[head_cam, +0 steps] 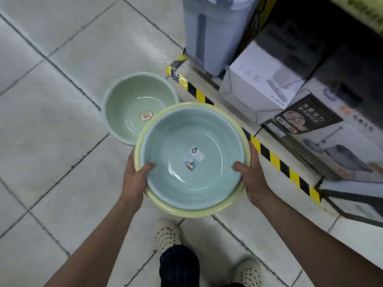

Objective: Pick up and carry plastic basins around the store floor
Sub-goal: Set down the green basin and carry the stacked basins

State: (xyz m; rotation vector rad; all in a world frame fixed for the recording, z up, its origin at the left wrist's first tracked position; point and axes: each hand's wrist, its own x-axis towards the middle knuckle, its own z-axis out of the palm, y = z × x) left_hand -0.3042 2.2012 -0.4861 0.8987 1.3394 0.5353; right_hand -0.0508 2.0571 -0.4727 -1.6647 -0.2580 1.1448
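Note:
I hold a stack of two basins above the floor: a light blue basin (176, 139) with a sticker in its bottom nests inside a pale yellow basin (186, 211). My left hand (135, 179) grips the stack's left rim, thumb inside the blue one. My right hand (251, 177) grips the right rim the same way. A pale green basin (132, 96) with a price label sits on the tiled floor just beyond the stack, partly hidden by it.
Yellow-and-black hazard tape (275, 160) marks the edge of a raised shelf base on the right. White and printed product boxes (263, 88) stand there, with a tall grey-blue bin (215, 32) behind. My feet in dotted slippers (167, 235) stand below the stack. Grey tiles (53, 125) spread left.

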